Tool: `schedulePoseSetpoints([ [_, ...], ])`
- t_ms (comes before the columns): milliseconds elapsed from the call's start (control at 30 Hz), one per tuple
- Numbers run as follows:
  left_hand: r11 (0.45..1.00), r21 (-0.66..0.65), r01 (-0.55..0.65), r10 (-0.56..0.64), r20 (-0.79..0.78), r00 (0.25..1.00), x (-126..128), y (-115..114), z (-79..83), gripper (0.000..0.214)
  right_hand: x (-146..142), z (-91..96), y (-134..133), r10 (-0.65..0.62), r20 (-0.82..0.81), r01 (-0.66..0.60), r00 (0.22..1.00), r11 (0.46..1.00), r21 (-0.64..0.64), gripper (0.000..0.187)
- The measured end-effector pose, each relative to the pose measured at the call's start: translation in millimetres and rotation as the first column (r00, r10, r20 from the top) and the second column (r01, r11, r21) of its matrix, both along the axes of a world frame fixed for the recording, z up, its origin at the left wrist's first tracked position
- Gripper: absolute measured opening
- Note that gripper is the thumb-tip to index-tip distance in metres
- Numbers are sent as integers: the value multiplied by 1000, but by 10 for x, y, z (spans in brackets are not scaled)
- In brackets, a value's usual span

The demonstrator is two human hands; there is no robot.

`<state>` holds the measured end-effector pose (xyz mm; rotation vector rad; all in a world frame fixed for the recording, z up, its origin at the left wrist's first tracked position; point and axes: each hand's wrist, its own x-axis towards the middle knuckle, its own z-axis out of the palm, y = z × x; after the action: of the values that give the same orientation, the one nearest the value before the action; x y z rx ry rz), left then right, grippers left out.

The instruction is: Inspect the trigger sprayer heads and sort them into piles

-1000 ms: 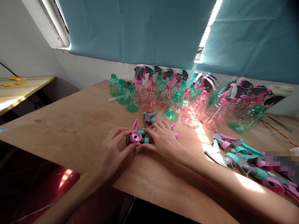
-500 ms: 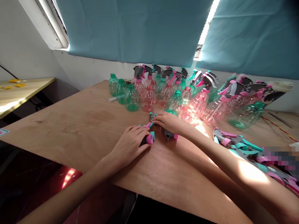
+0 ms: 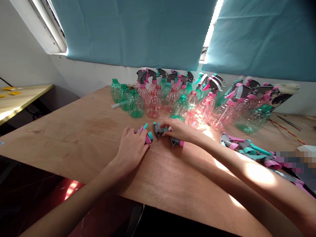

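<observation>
Pink-and-teal plastic spray trigger head (image 3: 148, 138) lies under the curled fingers (image 3: 136, 137) of the left hand (image 3: 131, 147), which are grasping it down against the pale plywood bench (image 3: 74, 131), just in front of the massed bottles. The right hand (image 3: 178, 130) reaches across beside it, its bent fingers (image 3: 165, 125) lying on a grey plastic trigger head (image 3: 158, 129); how firmly they clench it, I cannot tell. A second grey trigger head with a pink collar (image 3: 176, 142) lies just under that palm, touching neither the bottles nor the left hand's head. Behind all this stands the crowd of clear PET spray bottles, pink ones (image 3: 153, 106) and green ones (image 3: 135, 104) mixed together, and they look empty. Many already wear grey, pink and teal trigger heads; others, at the front, have bare threaded necks. Several lie tilted or on their sides toward the right end. To the right of the bottles, a loose heap of grey, pink and teal trigger heads (image 3: 247, 149) lies on the bench, its far end pixelated.
</observation>
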<state>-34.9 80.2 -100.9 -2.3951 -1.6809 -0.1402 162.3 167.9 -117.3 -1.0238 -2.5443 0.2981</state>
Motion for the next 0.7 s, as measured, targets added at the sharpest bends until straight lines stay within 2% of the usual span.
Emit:
schedulePoseSetpoints([
  [133,999,25,26,-29,110,994,-66,7,-68,17,34,110,-245,74,26,-73,997,996,-41,26],
  [233,997,73,22,-36,204,978,-90,-41,-85,21,178,105,-427,81,30,-80,996,997,-18,32],
  [333,989,146,10,-52,291,955,-86,-126,-68,26,359,-33,-553,-43,6,42,999,993,115,46],
  [400,980,196,36,-101,333,938,-63,-183,-55,29,426,-175,-621,-140,-3,139,990,981,137,59],
  [467,966,244,80,-172,382,908,-26,-221,-51,31,414,-303,-679,-173,-42,175,984,981,82,64],
  [533,952,279,128,-247,450,858,18,-228,-57,32,333,-374,-713,-149,-84,149,985,989,-3,65],
  [700,922,334,196,-369,599,711,130,-182,-102,34,142,-299,-626,-106,-209,87,972,992,-97,63],
])
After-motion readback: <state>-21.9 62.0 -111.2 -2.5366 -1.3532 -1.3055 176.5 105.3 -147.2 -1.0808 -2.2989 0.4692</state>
